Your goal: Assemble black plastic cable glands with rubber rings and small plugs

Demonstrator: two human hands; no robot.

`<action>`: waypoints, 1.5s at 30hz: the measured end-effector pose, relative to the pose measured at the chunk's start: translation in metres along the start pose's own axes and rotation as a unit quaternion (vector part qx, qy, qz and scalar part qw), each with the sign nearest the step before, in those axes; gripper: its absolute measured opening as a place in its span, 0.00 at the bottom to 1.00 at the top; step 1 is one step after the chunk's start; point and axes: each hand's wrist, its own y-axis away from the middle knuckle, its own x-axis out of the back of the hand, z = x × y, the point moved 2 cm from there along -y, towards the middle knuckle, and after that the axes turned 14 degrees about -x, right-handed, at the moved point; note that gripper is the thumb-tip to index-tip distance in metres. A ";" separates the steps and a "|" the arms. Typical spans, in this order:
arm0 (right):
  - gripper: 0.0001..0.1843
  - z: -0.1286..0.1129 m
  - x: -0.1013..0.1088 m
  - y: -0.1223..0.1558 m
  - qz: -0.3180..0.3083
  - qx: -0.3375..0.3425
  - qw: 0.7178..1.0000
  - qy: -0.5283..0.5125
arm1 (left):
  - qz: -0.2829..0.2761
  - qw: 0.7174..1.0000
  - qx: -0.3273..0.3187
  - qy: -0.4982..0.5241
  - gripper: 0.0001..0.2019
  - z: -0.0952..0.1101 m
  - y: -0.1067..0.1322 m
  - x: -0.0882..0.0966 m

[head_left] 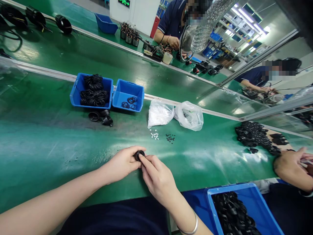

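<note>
My left hand is closed around a small black cylindrical part, with its round open end facing up. My right hand has its fingertips at that opening, one finger reaching into the mouth; whether a tiny piece is under the fingertip is hidden. Just beyond the hands lie small white pieces and tiny black rings, loose on the green table. Farther left, a few black fittings similar in colour sit before the blue bins.
One blue bin holds bundled black rings; another holds a few. Two plastic bags stand beside them. A blue crate of black parts is at lower right. A co-worker's hand is near a black heap; another person works across.
</note>
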 end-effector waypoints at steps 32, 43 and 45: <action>0.30 0.161 0.098 0.024 0.196 -0.412 0.884 -0.106 | 0.190 0.660 -0.025 -0.726 0.27 0.080 0.005 0.054; 0.08 0.116 0.063 0.001 0.204 -0.214 0.953 -0.062 | 0.110 0.659 0.007 -0.744 0.21 0.064 -0.006 0.040; 0.06 0.097 0.054 -0.012 0.179 -0.180 0.965 -0.073 | 0.108 0.711 -0.009 -0.694 0.19 0.054 -0.008 0.039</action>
